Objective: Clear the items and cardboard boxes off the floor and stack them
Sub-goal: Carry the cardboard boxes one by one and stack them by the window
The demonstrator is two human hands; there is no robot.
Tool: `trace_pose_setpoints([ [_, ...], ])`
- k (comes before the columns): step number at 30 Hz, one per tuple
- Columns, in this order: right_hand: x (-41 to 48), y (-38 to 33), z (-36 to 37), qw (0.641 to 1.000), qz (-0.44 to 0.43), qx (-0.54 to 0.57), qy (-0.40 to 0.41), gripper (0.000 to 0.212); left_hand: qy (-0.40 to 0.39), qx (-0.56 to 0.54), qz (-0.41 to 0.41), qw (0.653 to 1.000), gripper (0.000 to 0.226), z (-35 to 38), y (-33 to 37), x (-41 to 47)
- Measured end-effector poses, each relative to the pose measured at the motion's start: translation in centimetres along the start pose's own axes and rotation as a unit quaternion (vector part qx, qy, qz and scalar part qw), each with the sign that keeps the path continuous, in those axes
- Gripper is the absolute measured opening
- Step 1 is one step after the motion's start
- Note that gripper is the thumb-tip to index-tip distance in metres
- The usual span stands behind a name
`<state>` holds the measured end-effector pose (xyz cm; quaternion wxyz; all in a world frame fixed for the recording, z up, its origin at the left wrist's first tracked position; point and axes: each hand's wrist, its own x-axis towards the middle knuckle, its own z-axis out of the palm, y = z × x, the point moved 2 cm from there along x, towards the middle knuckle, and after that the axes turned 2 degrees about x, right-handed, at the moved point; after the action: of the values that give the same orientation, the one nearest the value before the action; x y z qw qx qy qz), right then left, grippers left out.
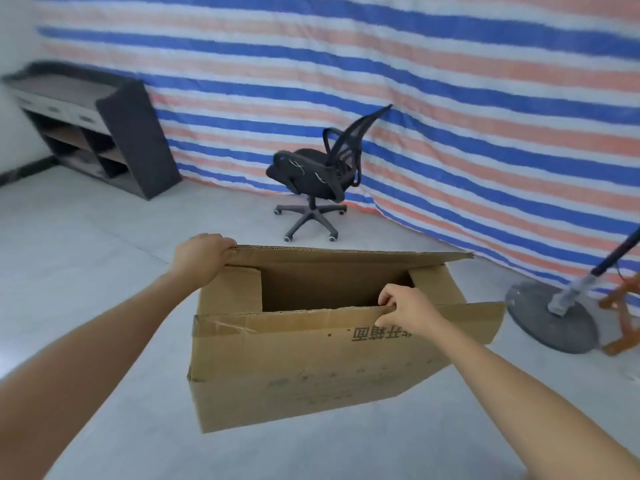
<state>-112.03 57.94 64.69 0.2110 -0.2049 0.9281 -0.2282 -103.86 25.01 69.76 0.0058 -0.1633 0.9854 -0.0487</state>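
Note:
A large brown cardboard box [298,368] with its top flaps open is held up in front of me, tilted, above the grey floor. My left hand [201,254] grips the left end of the far flap. My right hand [405,308] pinches the upper edge of the near flap, fingers curled over it. The inside of the box looks dark and I see nothing in it. Printed characters run upside down on the near flap.
A black office chair [311,178] stands on the floor beyond the box. A dark shelf unit [104,129] sits at the far left against the striped tarp wall [450,81]. A round grey fan base [550,317] with a pole stands at the right beside an orange frame [620,327].

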Motion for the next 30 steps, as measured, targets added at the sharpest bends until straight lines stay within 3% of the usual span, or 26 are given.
trace_pose_setpoints([
  [8,7.6,-16.3,-2.4,0.99,-0.121,-0.035,0.07,0.033,0.097,0.041,-0.115,0.988,0.029,-7.2,-13.8,-0.5],
  [13,12.5,-24.4,-4.4,0.973,-0.215,-0.04,0.069,0.021,0.157,0.043,-0.185,0.969,0.031,-11.2,-20.1,-0.6],
  [21,21.1,-37.4,-5.6,0.935,-0.351,-0.054,0.008,0.019,0.155,0.043,-0.318,0.934,0.031,-16.3,-28.1,-0.9],
  [30,26.0,-48.1,1.4,0.881,-0.452,-0.047,-0.133,0.022,0.099,0.081,-0.469,0.874,0.032,-15.0,-33.5,-6.6],
])
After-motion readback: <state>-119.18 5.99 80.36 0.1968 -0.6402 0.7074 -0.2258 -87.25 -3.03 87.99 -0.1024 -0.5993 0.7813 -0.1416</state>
